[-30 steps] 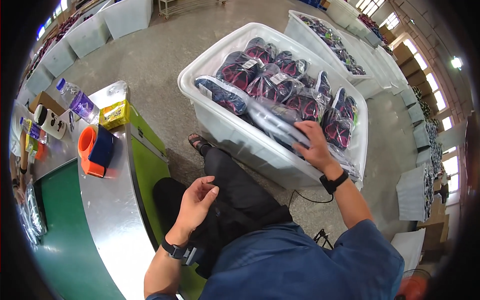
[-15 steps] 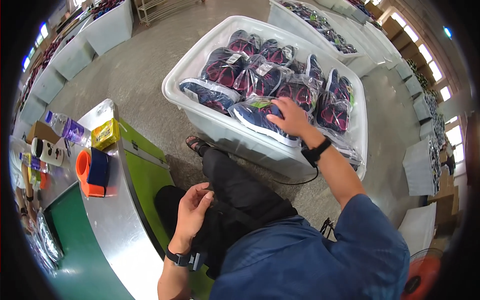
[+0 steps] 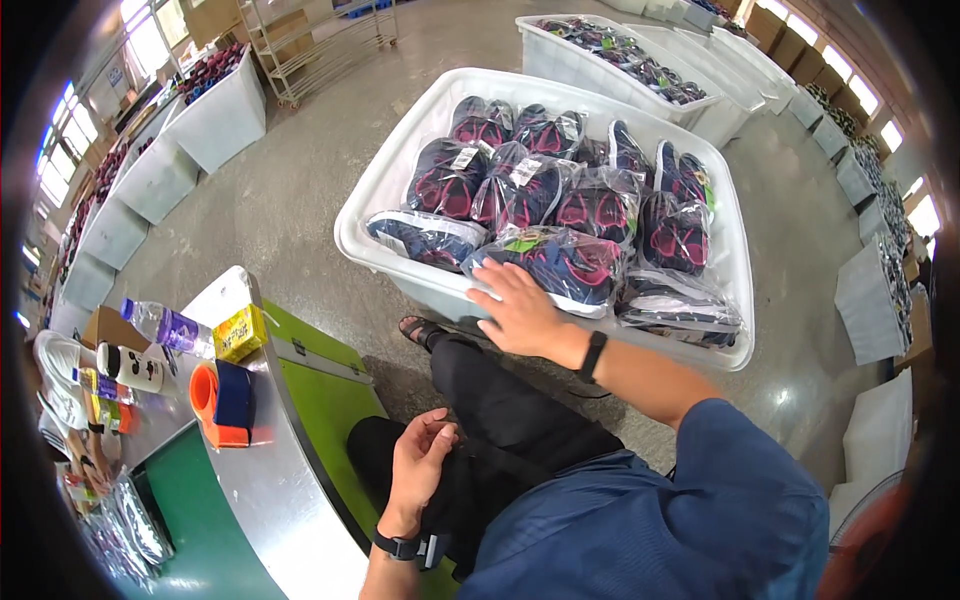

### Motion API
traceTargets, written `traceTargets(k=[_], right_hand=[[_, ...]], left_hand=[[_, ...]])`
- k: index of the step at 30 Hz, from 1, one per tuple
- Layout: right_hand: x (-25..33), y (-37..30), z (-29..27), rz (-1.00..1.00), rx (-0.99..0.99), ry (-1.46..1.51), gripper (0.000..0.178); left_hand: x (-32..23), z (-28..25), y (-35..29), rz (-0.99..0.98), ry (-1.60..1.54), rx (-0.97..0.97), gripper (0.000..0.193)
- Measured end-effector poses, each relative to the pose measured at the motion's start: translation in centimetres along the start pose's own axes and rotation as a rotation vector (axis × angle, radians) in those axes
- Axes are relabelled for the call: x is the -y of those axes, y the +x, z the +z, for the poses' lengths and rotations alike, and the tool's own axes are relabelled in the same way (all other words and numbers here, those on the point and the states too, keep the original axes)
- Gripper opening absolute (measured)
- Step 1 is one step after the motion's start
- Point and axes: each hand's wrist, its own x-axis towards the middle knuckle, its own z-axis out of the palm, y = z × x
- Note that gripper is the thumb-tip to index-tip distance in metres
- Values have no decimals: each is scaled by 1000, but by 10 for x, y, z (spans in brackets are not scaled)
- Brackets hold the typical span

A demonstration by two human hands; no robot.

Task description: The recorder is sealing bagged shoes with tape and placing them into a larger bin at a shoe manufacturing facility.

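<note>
A large white plastic bin holds several pairs of navy sneakers with pink laces and white soles, wrapped in clear plastic bags. Along its near side lies one bagged pair of sneakers with a green tag. My right hand is at the bin's near rim, fingers spread, the fingertips at the white sole of that pair; it grips nothing. Whether they press on the bag I cannot tell. Over my lap hovers my left hand, its fingers loosely curled with a gap to the thumb, nothing visible in it.
To the left stands a metal-topped table with a green mat, an orange and blue tape-like roll, a yellow box and a water bottle. More white bins line both sides. Another person's hands are at far left.
My right hand has slid left and toward me, from the top of the near pair of sneakers to its edge. That pair sits slightly turned. The view has shifted; my left hand stays over my lap.
</note>
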Motion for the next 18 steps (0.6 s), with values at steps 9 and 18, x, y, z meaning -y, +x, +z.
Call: traceTargets(k=[9,18], right_hand=[[-2,4,22,25,79,-201,65],[2,7,27,29,53,-205,61]], left_hand=[[-3,0,4,5,47,-32,38],[-7,2,1,-9,33,-22,40]])
